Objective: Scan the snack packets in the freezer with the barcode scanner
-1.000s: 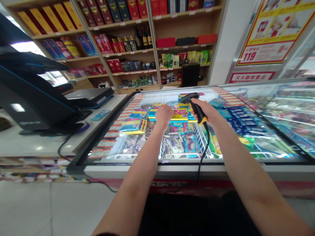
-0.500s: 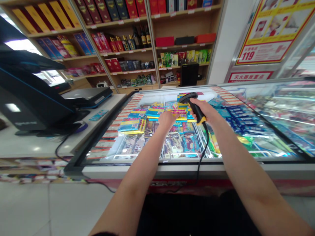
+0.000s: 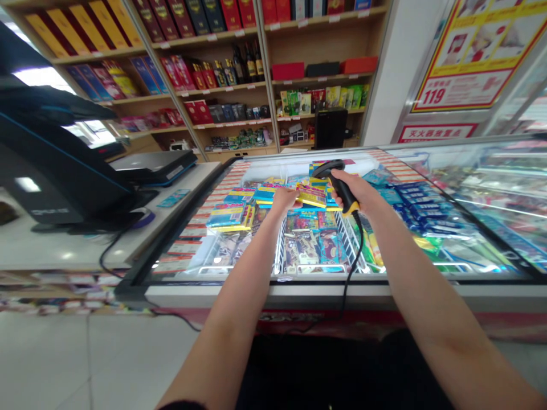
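Note:
My right hand [image 3: 359, 191] is wrapped round the grip of a black and yellow barcode scanner [image 3: 345, 192], its head turned to the left. A black cable runs down from the grip over the freezer's front edge. My left hand [image 3: 285, 199] pinches the left end of a flat yellow packet [image 3: 311, 195] with pink lettering. That packet lies just left of and below the scanner head. Blue and yellow packets [image 3: 231, 216] lie in stacks on the freezer's glass top [image 3: 190, 242], to the left of and behind my left hand.
Under the glass, white wire baskets [image 3: 350, 242] hold wrapped goods, with blue packs [image 3: 421, 208] on the right. At left, a black checkout machine [image 3: 55, 165] and a flat scale [image 3: 154, 171] stand on a counter [image 3: 85, 250]. Shelves [image 3: 226, 91] of boxes and bottles line the back.
My left hand has drawn back slightly to the left, and the yellow packet is now tilted in its fingers. The scanner stays almost where it was in my right hand.

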Action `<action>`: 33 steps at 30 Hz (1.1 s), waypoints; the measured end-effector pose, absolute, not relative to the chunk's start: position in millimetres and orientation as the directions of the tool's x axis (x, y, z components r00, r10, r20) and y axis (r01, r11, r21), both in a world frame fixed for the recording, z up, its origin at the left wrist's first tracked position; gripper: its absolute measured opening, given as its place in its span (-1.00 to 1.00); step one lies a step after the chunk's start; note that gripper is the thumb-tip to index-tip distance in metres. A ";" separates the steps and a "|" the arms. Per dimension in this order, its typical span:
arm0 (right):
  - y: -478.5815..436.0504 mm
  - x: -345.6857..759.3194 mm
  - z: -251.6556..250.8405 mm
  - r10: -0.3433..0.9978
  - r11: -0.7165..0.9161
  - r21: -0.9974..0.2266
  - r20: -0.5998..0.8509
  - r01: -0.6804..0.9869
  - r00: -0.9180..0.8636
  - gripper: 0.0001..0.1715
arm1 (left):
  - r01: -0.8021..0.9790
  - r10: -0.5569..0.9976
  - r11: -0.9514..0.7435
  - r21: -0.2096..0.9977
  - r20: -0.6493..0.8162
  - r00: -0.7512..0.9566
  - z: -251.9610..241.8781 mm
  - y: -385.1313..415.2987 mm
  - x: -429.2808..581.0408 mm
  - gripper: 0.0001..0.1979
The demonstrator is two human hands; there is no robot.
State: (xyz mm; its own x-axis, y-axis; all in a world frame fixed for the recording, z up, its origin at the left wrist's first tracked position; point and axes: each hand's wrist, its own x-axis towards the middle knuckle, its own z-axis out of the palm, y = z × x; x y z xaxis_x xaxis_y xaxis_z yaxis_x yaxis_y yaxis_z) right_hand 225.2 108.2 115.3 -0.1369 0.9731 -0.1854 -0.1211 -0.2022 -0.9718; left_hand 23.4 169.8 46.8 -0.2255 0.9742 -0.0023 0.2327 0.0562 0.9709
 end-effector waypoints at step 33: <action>103.9 223.3 116.9 0.959 -0.227 -0.971 -0.209 -0.077 -0.193 -0.64 | 0.103 0.935 -0.122 0.987 0.149 -0.322 57.3 170.5 11.5 -0.69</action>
